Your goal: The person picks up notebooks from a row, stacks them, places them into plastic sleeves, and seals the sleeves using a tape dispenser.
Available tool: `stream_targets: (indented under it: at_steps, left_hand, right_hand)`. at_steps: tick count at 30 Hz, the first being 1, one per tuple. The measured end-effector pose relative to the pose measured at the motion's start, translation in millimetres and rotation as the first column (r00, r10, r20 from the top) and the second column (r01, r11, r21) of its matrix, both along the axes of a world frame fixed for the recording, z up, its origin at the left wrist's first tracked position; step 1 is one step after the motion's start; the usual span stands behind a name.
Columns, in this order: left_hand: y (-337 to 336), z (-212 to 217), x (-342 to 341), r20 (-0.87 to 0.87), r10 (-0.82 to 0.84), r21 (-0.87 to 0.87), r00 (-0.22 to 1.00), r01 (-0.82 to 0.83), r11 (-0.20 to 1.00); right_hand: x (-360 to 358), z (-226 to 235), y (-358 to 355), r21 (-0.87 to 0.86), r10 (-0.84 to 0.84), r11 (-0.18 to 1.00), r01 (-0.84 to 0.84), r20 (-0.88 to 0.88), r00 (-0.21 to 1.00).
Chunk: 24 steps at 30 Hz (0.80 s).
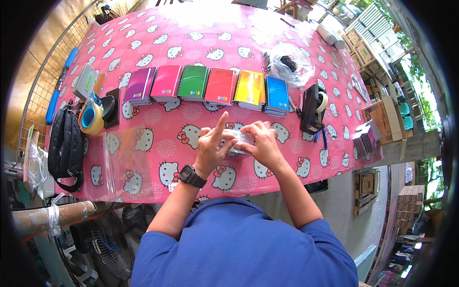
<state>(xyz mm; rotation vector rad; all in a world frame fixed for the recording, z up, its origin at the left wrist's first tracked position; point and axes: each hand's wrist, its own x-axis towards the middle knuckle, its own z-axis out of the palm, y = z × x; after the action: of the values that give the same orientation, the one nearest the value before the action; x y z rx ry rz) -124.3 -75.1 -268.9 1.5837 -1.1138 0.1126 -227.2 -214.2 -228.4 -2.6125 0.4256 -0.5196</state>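
Note:
Near the table's front edge, my left hand (pixel 209 149) and my right hand (pixel 264 144) hold a small packet wrapped in clear plastic (pixel 241 137) between them. My left index finger points up, while the thumb and other fingers close on the packet's left side. The right thumb and fingers pinch its right side. What lies inside the wrap is mostly hidden by glare and fingers. Just beyond stands a row of spiral notebook stacks: purple (pixel 139 82), pink (pixel 166 80), green (pixel 193 80), red (pixel 221 83), yellow (pixel 250 86) and blue (pixel 277 91).
A black tape dispenser (pixel 311 112) stands right of the row, below a clear plastic bag (pixel 297 71). Clear plastic sheets (pixel 119 165) lie at left, near a black pouch (pixel 67 148) and tape rolls (pixel 91 117). More notebooks (pixel 366 138) sit at the right edge.

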Motion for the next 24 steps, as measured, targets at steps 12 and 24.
stream_targets:
  at_steps: [12,24]
  left_hand:
    - [41,-16,-53,0.370,-0.086,0.422,0.925,-0.085,0.903]
    - [28,8,-59,0.247,-0.102,0.516,0.964,-0.041,0.856]
  right_hand:
    - [-6,-14,-10,0.673,0.090,0.740,0.002,-0.102,0.991]
    - [-133,-84,-268,0.760,-0.750,0.470,0.450,0.075,0.657]
